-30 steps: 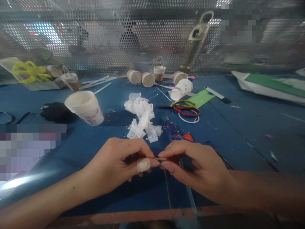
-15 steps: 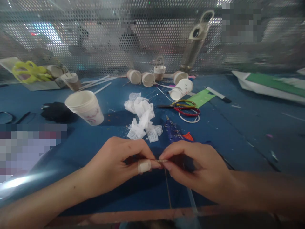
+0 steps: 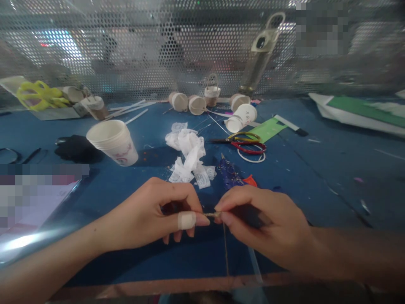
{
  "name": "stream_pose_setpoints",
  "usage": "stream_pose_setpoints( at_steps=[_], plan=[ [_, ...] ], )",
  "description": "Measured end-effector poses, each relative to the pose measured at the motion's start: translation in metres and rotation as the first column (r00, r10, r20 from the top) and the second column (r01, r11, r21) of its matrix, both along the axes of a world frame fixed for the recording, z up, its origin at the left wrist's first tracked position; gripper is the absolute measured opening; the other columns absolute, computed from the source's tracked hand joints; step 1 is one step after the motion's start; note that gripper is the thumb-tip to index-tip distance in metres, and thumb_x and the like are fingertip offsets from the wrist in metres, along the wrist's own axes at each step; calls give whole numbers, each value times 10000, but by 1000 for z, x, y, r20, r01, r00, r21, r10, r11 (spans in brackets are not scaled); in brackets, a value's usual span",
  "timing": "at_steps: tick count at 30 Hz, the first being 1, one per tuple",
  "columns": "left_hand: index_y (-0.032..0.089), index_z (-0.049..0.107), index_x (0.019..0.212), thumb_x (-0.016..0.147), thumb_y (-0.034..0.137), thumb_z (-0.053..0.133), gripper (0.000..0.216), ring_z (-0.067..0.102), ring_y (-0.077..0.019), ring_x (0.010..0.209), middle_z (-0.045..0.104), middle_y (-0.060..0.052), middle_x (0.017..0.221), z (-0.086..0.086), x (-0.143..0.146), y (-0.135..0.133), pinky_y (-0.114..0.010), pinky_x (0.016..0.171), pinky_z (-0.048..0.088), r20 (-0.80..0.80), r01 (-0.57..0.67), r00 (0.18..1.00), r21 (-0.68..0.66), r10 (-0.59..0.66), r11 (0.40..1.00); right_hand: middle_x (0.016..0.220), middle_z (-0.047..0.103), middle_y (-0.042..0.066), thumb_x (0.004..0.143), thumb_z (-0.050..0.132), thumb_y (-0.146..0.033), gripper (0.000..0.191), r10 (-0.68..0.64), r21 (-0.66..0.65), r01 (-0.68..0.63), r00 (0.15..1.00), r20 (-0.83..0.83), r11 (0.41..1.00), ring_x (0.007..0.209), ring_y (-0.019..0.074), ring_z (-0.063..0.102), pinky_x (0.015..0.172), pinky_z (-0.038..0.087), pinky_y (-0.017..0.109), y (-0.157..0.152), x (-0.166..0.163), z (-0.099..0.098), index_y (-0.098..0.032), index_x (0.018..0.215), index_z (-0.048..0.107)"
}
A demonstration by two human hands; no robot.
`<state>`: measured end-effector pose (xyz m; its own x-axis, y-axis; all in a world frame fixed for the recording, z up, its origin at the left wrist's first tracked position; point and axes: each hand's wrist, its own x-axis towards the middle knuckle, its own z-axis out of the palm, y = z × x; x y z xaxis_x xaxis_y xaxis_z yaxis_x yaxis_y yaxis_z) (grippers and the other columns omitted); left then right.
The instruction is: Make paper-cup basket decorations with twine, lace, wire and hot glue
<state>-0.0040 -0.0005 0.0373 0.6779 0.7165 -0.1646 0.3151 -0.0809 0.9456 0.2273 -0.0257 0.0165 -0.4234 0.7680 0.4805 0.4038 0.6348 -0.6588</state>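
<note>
Between my two hands runs a short length of brown twine [image 3: 210, 215], pinched at both ends. My left hand [image 3: 158, 213], with a plaster on its thumb, grips one end between thumb and fingers. My right hand [image 3: 265, 226] pinches the other end with thumb and forefinger. A thin loose strand hangs from the right fingertips toward the table's front edge. Just beyond my hands lie a blue glue gun [image 3: 230, 173] with an orange trigger and a heap of crumpled white paper strips [image 3: 190, 147].
A stack of paper cups [image 3: 115, 143] stands at left, beside a black bundle [image 3: 76, 148]. Scissors [image 3: 243, 141] lie on a green card [image 3: 268, 128]. Several small cups, some twine-wrapped, line the back by a perforated metal screen [image 3: 202, 42]. A clear bottle [image 3: 257, 63] leans there.
My hands have drawn slightly apart, the left one shifting left, so more of the twine shows between the fingertips. Other fingers of my left hand now show below its thumb.
</note>
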Motion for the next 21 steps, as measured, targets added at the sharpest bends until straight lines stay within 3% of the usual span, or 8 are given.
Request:
stream_pose_setpoints(
  at_steps=[15, 21],
  plan=[
    [156, 636, 818, 946, 315, 651, 205, 502, -34, 434, 642, 33, 631, 3, 2, 2, -99, 407, 410, -36, 25, 999, 51, -23, 998, 700, 752, -17, 828, 641, -102, 105, 29, 25, -28, 999, -29, 999, 549, 93, 690, 537, 551, 150, 1, 2, 1, -202, 854, 657],
    [162, 631, 830, 947, 326, 650, 203, 488, -35, 432, 622, 45, 626, 3, 2, -1, -103, 398, 390, -27, 5, 1000, 6, -5, 1000, 677, 740, -38, 813, 664, -95, 120, 18, -8, -18, 999, -35, 1000, 506, 79, 651, 519, 541, 147, 0, 1, 3, -206, 857, 664]
  ],
)
